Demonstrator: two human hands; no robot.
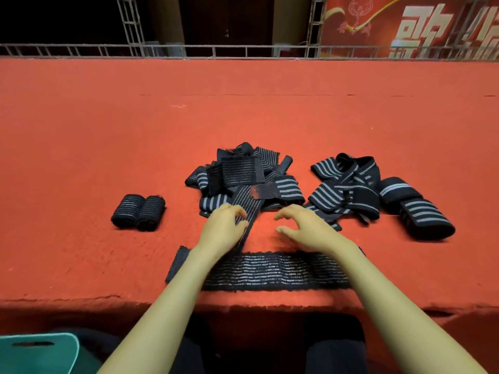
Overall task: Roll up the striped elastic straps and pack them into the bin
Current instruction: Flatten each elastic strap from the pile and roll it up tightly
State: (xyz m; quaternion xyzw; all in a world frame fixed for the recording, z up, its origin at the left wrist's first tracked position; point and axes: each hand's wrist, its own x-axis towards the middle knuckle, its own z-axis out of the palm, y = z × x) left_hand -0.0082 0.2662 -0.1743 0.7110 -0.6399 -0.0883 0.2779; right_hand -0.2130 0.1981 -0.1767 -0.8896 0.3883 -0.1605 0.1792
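A heap of black straps with grey stripes (240,174) lies in the middle of the red felt surface. A second heap (348,184) lies to its right. Two rolled straps (138,211) sit side by side at the left. One strap (270,271) lies flat and stretched out along the near edge, under both forearms. My left hand (222,229) grips a narrow strap (249,209) that runs from the middle heap toward me. My right hand (302,225) hovers beside it with fingers loosely curled and holds nothing. A teal bin (40,354) shows at the bottom left, below the surface.
The red felt platform (243,109) stretches far back to a metal truss rail (189,51). A red banner (405,25) hangs at the back right. The platform's near edge (135,300) is frayed, and my dark-clad legs sit below it.
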